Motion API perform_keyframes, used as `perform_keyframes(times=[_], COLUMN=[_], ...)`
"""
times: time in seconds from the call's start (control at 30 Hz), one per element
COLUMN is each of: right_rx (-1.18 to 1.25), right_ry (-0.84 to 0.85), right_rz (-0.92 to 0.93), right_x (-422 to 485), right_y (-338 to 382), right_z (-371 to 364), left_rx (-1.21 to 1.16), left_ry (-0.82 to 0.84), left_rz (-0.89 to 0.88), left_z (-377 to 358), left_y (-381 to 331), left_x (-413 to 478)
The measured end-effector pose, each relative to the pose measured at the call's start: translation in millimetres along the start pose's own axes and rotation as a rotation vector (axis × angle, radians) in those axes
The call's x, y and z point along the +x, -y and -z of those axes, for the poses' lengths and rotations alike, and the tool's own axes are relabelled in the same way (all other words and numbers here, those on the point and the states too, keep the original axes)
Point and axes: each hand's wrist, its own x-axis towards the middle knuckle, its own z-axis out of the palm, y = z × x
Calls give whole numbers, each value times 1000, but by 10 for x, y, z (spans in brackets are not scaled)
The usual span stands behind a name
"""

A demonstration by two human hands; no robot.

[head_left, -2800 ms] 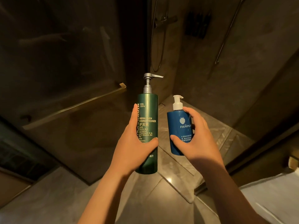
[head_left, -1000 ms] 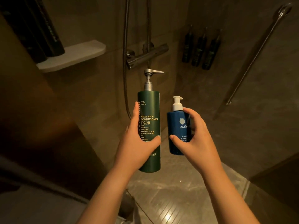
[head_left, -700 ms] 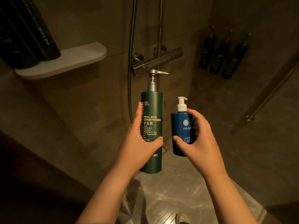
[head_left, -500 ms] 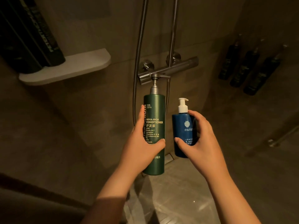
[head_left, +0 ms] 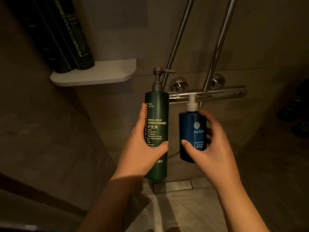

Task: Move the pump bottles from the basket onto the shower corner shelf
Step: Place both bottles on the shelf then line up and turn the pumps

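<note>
A: Left hand (head_left: 142, 153)?
B: Curled round a tall green conditioner bottle (head_left: 156, 114), upright in mid-air.
A: Right hand (head_left: 212, 148)?
B: Thumb and fingers clamped on a short blue pump bottle (head_left: 190, 128), just beside the green one, before the chrome mixer bar (head_left: 217, 93).
A: Corner shelf (head_left: 100, 74)?
B: Upper left, white, carrying dark bottles (head_left: 66, 39), perhaps two; too dim to count.

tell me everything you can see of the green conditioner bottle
The green conditioner bottle is a tall, slim cylinder, dark green with gold lettering reading MEGA-RICH CONDITIONER. A grey pump tops it, spout pointing right. It is upright in the air, gripped around its middle by the left hand, thumb across the front, below and right of the white corner shelf, apart from the blue pump bottle.
</note>
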Motion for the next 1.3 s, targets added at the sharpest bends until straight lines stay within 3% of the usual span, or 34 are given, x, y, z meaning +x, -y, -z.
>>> perform_keyframes(times=[0.3,0.77,1.3], right_rx=[99,128,254], right_ry=[55,-20,89], right_rz=[169,495,508], right_x=[662,1713,2234], right_y=[379,1022,822], right_z=[-242,-701,-1230], left_rx=[30,71,239], left_ry=[-116,-272,-490], left_rz=[-165,-445,-385], left_z=[431,1220,1289], left_y=[-262,-655,-583], left_x=[453,1157,1656])
